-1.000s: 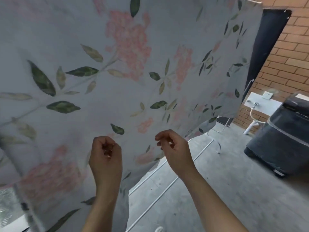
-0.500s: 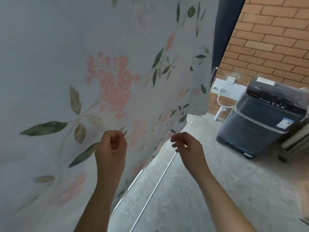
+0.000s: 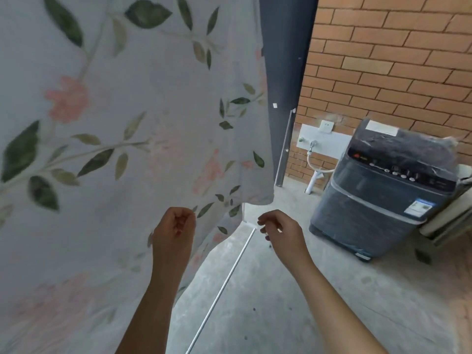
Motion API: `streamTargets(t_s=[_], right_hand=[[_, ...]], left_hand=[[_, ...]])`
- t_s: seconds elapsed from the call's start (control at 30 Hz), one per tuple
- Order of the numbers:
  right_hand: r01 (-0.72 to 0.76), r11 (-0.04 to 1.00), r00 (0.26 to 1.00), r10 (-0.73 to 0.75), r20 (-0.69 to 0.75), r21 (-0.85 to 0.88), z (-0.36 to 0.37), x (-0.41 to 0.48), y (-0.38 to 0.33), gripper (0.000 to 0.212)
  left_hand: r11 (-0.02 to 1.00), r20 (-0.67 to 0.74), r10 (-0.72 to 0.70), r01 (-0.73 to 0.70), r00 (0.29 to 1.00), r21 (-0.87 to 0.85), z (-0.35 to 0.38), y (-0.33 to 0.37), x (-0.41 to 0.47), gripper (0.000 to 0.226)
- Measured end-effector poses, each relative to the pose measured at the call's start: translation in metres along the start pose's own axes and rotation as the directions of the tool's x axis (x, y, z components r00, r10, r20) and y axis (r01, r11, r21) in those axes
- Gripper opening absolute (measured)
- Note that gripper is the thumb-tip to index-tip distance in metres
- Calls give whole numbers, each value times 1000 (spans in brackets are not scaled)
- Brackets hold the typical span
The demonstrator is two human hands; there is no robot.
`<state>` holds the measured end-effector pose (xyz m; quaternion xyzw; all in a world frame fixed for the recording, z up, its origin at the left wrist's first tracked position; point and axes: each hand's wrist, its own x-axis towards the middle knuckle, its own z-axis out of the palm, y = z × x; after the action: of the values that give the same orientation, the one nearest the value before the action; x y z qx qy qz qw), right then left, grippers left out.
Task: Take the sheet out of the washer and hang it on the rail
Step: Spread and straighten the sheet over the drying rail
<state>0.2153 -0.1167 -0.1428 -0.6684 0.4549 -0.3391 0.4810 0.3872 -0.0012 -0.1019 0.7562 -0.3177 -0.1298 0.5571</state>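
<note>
Since a second ago my view has swung right: the sheet [image 3: 115, 149] now covers only the left half of what I see, the washer [image 3: 378, 205] has come wholly into sight, and the right hand [image 3: 281, 229], which was up at the hem, is now clear of it. That sheet, pale with pink flowers and green leaves, hangs down from above the top of my view, so I cannot see what carries it. Its lower right corner ends just above the gap between the two hands, and the hem runs down and left from there. Behind it on the right stands a red brick wall [image 3: 396, 60], with a bare concrete floor [image 3: 293, 302] below. The washer, dark grey and wrapped in clear film, sits on that floor against the wall, lid down, well apart from the sheet. A dark panel [image 3: 286, 60] stands upright between the sheet's edge and the bricks. A thin white bar [image 3: 231, 272] runs low over the floor from under the sheet's corner towards me. The left hand [image 3: 175, 228] is raised in front of the cloth near the hem with its fingers curled in; I cannot tell whether it is grasping fabric. The right hand is beside the corner, fingers loosely curled and released, nothing in them. On the wall beside the washer are a small tap [image 3: 312, 145] and a white socket [image 3: 326, 125].
</note>
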Motion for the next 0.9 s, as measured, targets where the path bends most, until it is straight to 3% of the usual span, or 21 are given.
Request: streamTargets(t_s=[0.23,0.43,0.6,0.77,0.9], right_hand=[[32,999,999,-32,36,9,-75,127,9,30],[-13,997,998,8,59,80,-97,235,31,29],[-34,998,994,29,103,44,-113,343,40,29],[-128,992,970,125,207,1,-122,463,33,24],[-340,940,872,302,386,35,-99,546,42,12]], left_hand=[[998,19,-43,44,999,-44,121,54,61,16],[999,-20,47,-46,999,11,202,66,141,13],[995,-11,75,-76,997,-65,276,79,233,20],[980,-35,155,-158,987,-124,332,120,324,26],[964,-19,183,-184,983,-190,362,136,371,11]])
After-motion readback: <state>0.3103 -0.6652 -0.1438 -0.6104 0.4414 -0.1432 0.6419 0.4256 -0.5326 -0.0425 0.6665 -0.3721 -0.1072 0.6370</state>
